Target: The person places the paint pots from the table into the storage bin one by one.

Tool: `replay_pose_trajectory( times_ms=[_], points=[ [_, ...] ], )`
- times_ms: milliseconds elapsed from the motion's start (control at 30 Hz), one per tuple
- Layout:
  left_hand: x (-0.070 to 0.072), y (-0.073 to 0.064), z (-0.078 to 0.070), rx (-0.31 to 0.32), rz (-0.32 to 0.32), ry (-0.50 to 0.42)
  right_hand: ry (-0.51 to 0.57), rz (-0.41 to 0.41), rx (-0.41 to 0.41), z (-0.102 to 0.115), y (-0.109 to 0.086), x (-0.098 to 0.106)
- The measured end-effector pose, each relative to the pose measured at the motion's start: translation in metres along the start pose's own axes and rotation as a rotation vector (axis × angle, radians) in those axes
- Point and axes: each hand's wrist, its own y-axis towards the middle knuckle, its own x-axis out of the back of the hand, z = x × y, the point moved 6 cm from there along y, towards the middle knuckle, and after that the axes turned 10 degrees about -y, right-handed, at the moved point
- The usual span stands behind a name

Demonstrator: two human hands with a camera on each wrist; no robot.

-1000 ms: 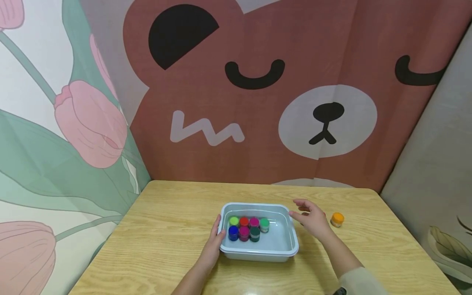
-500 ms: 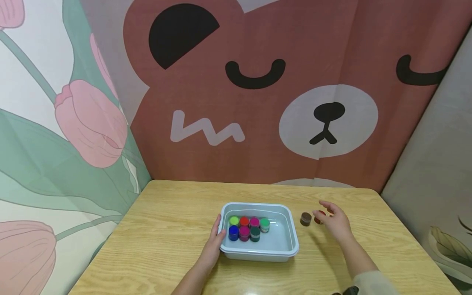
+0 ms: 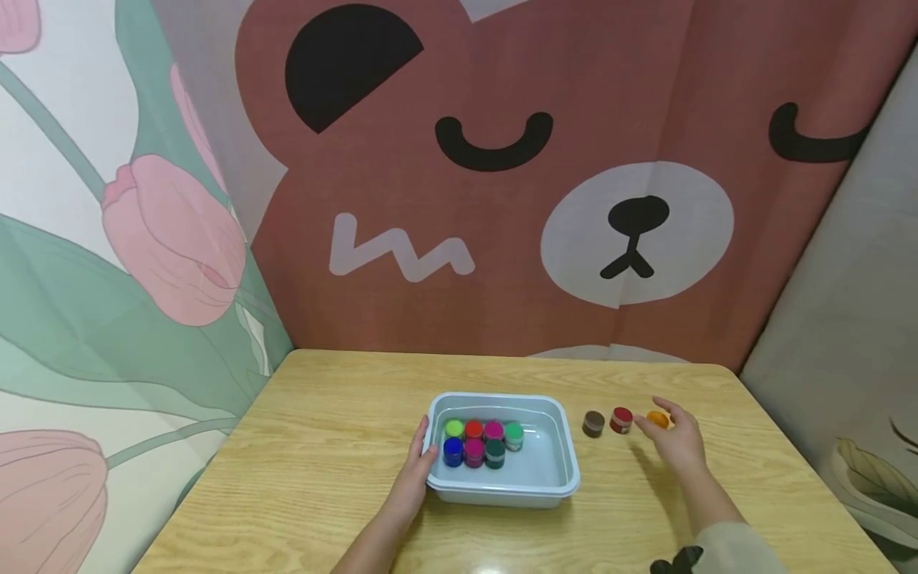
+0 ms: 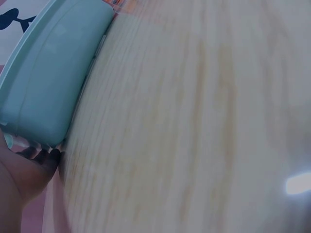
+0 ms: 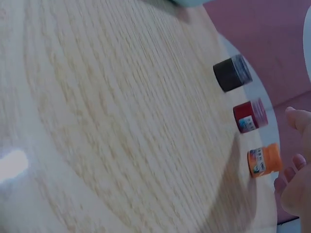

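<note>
A pale blue plastic tray (image 3: 502, 478) stands on the table, with several small paint jars in two rows at its left side. A dark green jar (image 3: 495, 454) and a light green jar (image 3: 513, 435) end the rows. My left hand (image 3: 410, 486) grips the tray's left wall, thumb at the rim and fingers outside. Right of the tray, a brown jar (image 3: 593, 424), a red jar (image 3: 621, 420) and an orange jar (image 5: 264, 160) stand in a line. My right hand (image 3: 677, 446) is over the orange jar, thumb and fingers spread apart, partly covering it in the head view.
The wooden table (image 3: 323, 462) reaches back to a cloth backdrop (image 3: 402, 319) printed with a bear. Patterned cloth also hangs along the left and right sides. In the tray, the right part of the floor (image 3: 548, 458) shows bare beside the jars.
My right hand has moved rightward, past the brown and red jars to the orange one, uncovering the first two. My left hand and the tray have stayed put.
</note>
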Motion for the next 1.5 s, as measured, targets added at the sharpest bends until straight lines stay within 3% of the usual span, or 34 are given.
replay_pose_trajectory(
  times_ms=[400, 1100, 1500],
  points=[
    [0.002, 0.0, -0.002, 0.018, -0.01, 0.023, 0.15, -0.017, -0.1, -0.022, 0.012, -0.005],
    [-0.001, 0.001, 0.0, -0.005, -0.006, -0.003, 0.044, -0.037, -0.154, -0.026, 0.014, -0.009],
    [0.001, 0.003, -0.002, -0.031, -0.001, 0.001, 0.163, -0.055, -0.144, -0.028, 0.011, -0.012]
  ],
)
